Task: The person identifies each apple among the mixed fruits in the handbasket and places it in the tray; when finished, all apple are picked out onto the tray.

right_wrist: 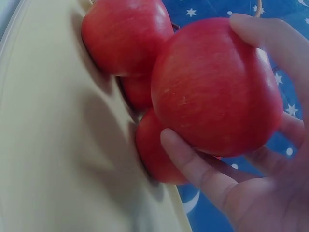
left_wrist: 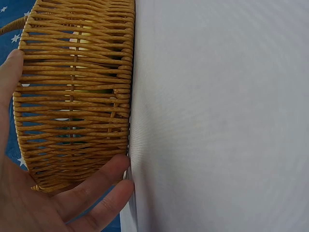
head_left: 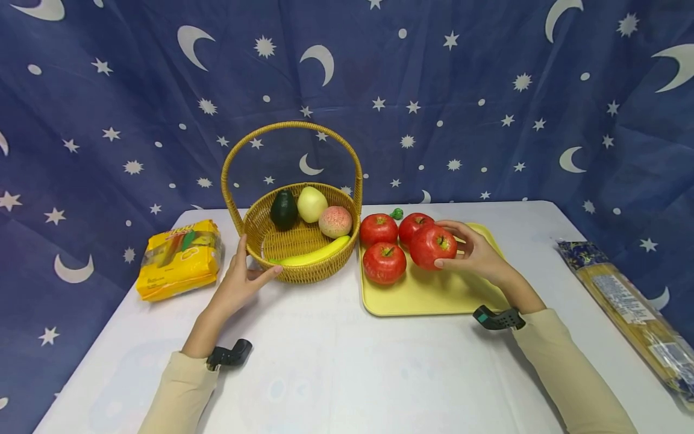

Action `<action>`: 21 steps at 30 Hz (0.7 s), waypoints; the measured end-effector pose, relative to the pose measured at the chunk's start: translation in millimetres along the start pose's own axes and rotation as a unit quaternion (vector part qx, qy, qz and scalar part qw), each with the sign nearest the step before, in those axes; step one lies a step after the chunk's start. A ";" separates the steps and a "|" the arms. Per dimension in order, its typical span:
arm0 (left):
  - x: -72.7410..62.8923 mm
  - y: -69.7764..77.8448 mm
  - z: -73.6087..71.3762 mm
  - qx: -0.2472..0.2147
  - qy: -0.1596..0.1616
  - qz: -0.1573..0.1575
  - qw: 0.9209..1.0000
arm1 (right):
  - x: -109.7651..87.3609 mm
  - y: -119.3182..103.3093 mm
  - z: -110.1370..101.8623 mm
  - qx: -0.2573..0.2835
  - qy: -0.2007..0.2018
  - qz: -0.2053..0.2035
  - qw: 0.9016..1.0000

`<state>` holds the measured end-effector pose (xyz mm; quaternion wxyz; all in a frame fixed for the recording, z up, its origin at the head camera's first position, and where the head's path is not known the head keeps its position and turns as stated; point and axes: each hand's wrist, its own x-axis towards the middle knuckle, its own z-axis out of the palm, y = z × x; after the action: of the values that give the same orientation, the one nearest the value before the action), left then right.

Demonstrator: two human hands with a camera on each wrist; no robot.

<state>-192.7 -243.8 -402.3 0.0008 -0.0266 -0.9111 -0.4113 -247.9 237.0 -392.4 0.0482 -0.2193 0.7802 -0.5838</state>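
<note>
My right hand (head_left: 477, 254) grips a red apple (head_left: 432, 246), thumb on one side and fingers on the other. In the right wrist view the held apple (right_wrist: 217, 87) is raised off the yellow tray (head_left: 423, 301). Three more red apples sit at the tray's left side, among them a front one (head_left: 384, 263). With fingers spread, my left hand (head_left: 237, 288) touches the near left side of a wicker basket (head_left: 303, 275). The left wrist view has its thumb at the rim and fingertips low by the woven wall (left_wrist: 77, 96).
Inside the basket are an avocado (head_left: 284, 210), a pale yellow-green round fruit (head_left: 311, 204), a peach (head_left: 335, 221) and a banana (head_left: 314, 255). A yellow food package (head_left: 179, 260) lies left, a long clear package (head_left: 629, 307) right. A small green item (head_left: 397, 213) sits behind the apples.
</note>
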 end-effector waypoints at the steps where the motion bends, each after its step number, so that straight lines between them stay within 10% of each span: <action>1: 0.1 -0.2 -0.1 -0.001 0.001 0.001 1.000 | 0.0 0.3 -0.5 -0.001 -0.003 0.001 1.000; 21: 0.0 -1.3 1.7 -0.008 0.003 0.005 1.000 | -4.3 13.0 -7.1 -0.025 -0.038 0.031 0.998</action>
<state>-192.8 -243.4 -404.4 0.0057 -0.0302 -0.9075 -0.4189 -250.1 247.9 -403.1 0.0905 -0.2188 0.7987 -0.5532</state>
